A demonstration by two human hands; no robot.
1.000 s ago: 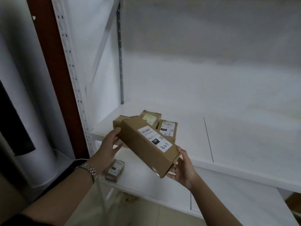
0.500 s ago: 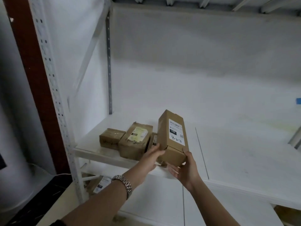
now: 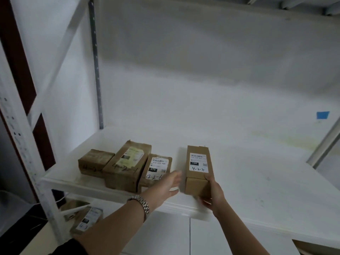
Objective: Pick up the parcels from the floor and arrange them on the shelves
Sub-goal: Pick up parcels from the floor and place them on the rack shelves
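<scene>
A long brown cardboard parcel (image 3: pixel 198 162) with a white label marked 4-2-71 lies flat on the white shelf (image 3: pixel 257 181). My right hand (image 3: pixel 211 196) grips its near end. My left hand (image 3: pixel 165 184), a metal watch on its wrist, hovers flat and open just left of the parcel, apart from it. Three more brown parcels sit in a row to the left: a small one (image 3: pixel 95 161), a larger one with a yellowish label (image 3: pixel 127 162), and a labelled one (image 3: pixel 156 168) partly behind my left hand.
White perforated shelf uprights (image 3: pixel 22 144) stand at the left. A lower shelf (image 3: pixel 165 234) holds another labelled parcel (image 3: pixel 88 219). A blue tape patch (image 3: pixel 322 115) is on the back wall. The shelf extends to the right of the parcels.
The long parcel went from held in the air in both hands to lying flat on the shelf. My left hand has let go of it and opened.
</scene>
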